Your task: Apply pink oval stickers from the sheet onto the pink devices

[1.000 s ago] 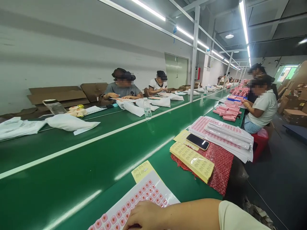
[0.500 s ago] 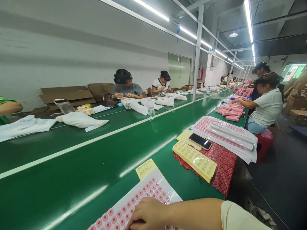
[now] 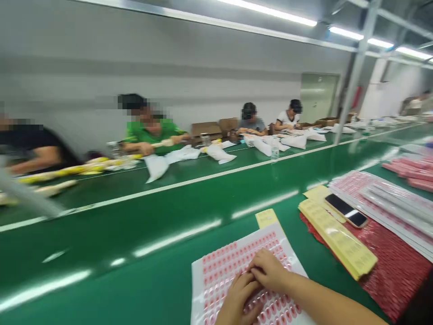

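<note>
A white sheet (image 3: 197, 289) with rows of small pink-and-red raised stickers lies on the green work surface in front of me. Over its middle, my left hand (image 3: 238, 298) has its fingers bent and drawn in toward my right hand (image 3: 270, 271). The right hand comes from the right, fingers curled, and its fingertips meet those of the left. Whatever is between the fingertips is hidden and blurred. A yellow label sheet (image 3: 266, 218) shows from under the sticker sheet's far edge.
To the right, a stack of yellow label sheets (image 3: 338, 239) and a phone (image 3: 345, 210) rest on red bubble wrap (image 3: 389, 271). More sticker sheets (image 3: 379, 192) lie beyond. Across the green belt (image 3: 189, 203), several people work beside white bags (image 3: 219, 153). A water bottle (image 3: 274, 150) stands there.
The view has swung left, bringing more people across the belt into sight. My left hand has come into view and meets the right over the sticker sheet.
</note>
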Demonstrator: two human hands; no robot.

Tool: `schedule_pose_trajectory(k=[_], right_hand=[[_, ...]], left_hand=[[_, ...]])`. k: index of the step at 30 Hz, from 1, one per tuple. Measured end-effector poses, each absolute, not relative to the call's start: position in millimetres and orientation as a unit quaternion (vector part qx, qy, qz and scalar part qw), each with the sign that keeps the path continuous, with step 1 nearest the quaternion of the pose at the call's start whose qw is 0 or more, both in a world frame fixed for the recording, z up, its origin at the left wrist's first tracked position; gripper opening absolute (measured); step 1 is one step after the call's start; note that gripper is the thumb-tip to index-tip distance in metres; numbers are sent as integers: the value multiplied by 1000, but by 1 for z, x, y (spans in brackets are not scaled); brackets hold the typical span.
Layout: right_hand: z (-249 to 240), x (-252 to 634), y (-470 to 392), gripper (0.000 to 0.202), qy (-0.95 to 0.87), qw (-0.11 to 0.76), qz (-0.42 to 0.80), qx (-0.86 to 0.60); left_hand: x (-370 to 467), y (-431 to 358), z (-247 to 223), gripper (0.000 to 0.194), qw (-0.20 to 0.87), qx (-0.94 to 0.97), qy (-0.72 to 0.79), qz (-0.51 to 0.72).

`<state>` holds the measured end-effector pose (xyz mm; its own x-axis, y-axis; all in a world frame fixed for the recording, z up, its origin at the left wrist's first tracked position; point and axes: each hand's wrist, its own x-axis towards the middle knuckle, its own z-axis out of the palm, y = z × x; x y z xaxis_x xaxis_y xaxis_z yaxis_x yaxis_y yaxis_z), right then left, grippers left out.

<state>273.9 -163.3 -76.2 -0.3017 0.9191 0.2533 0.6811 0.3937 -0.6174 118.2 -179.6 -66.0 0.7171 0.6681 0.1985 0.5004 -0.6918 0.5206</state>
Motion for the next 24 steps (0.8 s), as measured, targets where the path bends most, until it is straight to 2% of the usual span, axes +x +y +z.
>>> schedule_pose_trajectory(k=[3, 6, 14, 24], right_hand=[[-73, 280, -165, 17, -771, 324, 237, -495], [-68, 287, -164, 20, -776, 324, 261, -474], [-91, 311, -146, 28, -800, 311, 264, -441], [-116, 330, -129, 37, -821, 303, 232, -424]], left_hand=[[128, -186, -50, 37, 287, 866, 368, 179], [132, -186, -47, 40, 304, 862, 363, 180], [140, -177, -53, 35, 188, 918, 329, 120], [146, -173, -45, 38, 136, 935, 319, 74]])
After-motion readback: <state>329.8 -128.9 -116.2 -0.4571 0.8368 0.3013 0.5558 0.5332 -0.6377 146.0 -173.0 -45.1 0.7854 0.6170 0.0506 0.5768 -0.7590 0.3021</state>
